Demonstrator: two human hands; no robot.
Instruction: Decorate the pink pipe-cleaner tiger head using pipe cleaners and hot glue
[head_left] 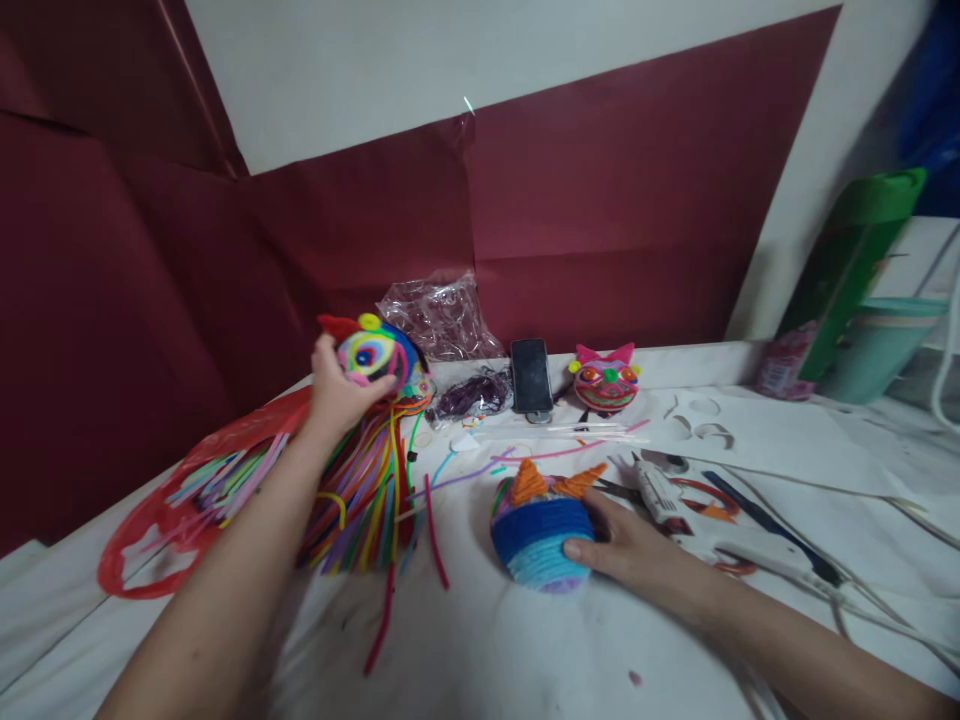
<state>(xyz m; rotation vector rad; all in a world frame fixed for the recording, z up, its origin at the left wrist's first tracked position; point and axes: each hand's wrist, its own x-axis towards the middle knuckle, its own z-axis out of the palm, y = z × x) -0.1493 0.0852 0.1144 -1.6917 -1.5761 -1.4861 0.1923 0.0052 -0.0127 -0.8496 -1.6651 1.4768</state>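
My left hand [341,385] grips a colourful pipe-cleaner animal head [375,355] with a big ringed eye, a red ear and a yellow knob. It is raised at the back left, above a bundle of loose pipe cleaners [360,490]. My right hand [619,535] is closed on the side of a rounded blue pipe-cleaner head [544,535] with two orange ears, low over the white table. A finished-looking pink animal head [606,378] with orange eyes sits at the back, apart from both hands.
A red plastic bag [112,565] with pastel pipe cleaners lies at left. A phone [531,378] leans behind, beside clear plastic packaging [442,315]. At right are a hot glue gun [660,490], scissors [619,488] and cords. A green bin [877,350] stands farther right.
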